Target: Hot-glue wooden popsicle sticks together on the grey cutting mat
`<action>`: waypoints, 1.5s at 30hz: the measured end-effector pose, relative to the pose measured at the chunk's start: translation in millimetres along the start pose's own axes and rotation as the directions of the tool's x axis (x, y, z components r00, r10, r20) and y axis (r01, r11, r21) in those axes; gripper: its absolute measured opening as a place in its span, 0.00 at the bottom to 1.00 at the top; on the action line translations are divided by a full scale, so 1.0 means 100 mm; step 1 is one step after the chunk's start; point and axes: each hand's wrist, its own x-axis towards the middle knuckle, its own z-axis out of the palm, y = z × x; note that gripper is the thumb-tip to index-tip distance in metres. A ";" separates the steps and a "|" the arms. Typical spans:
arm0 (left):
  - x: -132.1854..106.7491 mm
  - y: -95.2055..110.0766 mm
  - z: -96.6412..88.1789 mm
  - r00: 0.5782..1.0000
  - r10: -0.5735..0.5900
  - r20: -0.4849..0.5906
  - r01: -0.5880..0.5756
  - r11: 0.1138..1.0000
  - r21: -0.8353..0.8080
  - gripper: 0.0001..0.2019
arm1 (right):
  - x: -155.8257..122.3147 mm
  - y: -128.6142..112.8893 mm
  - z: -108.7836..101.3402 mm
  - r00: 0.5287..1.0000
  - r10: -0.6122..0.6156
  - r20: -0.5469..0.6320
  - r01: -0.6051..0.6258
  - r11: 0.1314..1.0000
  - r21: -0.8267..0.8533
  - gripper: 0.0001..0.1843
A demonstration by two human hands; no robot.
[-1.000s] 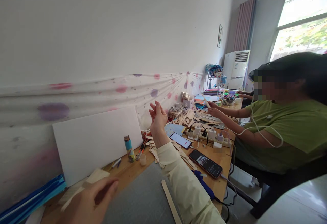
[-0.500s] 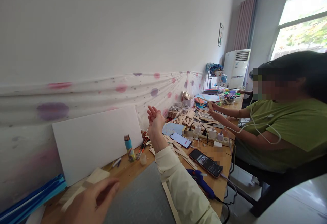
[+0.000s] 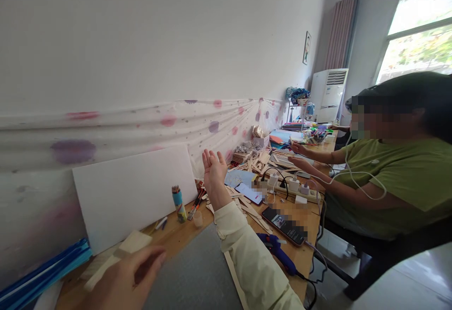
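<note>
right hand (image 3: 213,171) raised, empty | left hand (image 3: 127,277) over grey mat (image 3: 192,272)

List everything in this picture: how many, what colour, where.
board: one, white, leaning on the wall
spotted cloth: one, white with pink and purple spots, along the wall
pencil tube: one, blue, before the board
cup: one, clear, beside the pencil tube
mat: one, grey, near edge
wooden block: one, pale, left of the mat
craft sticks: many, pale wood, scattered mid-table
phones: two, dark, among the sticks
glue gun: one, blue, right of the mat
power strip: one, white, beyond the phones
co-worker: one, green shirt, seated right
air conditioner: one, white, far corner
left hand: blurred, open, over the wooden block
right hand: raised, open, empty, above the craft sticks
</note>
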 end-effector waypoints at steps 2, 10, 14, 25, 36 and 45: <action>0.00 0.04 -0.02 1.000 -0.011 0.027 0.011 1.000 -0.014 0.20 | -0.01 0.00 -0.02 1.000 0.021 0.007 -0.021 1.000 -0.001 0.15; 0.02 0.06 -0.03 0.999 -0.012 0.052 0.013 1.000 -0.023 0.23 | -0.13 -0.04 -0.10 0.997 0.066 -0.037 -0.067 0.997 -0.025 0.11; 0.00 0.09 -0.05 0.997 -0.022 0.068 0.023 1.000 -0.012 0.23 | -0.12 -0.05 -0.06 0.997 0.065 -0.028 -0.065 0.998 0.004 0.19; -0.01 0.11 -0.06 0.996 -0.022 0.090 0.022 1.000 0.003 0.23 | -0.05 0.12 -0.14 0.999 0.046 -0.013 -0.046 0.999 0.009 0.18; -0.02 0.17 -0.10 0.994 0.003 0.114 -0.005 1.000 0.020 0.21 | -0.09 0.17 -0.22 0.995 0.094 -0.019 -0.095 0.992 -0.089 0.14; -0.05 0.26 -0.15 0.992 -0.004 0.128 -0.008 0.996 0.088 0.21 | -0.16 0.14 -0.21 0.986 0.132 -0.103 -0.145 0.981 -0.128 0.17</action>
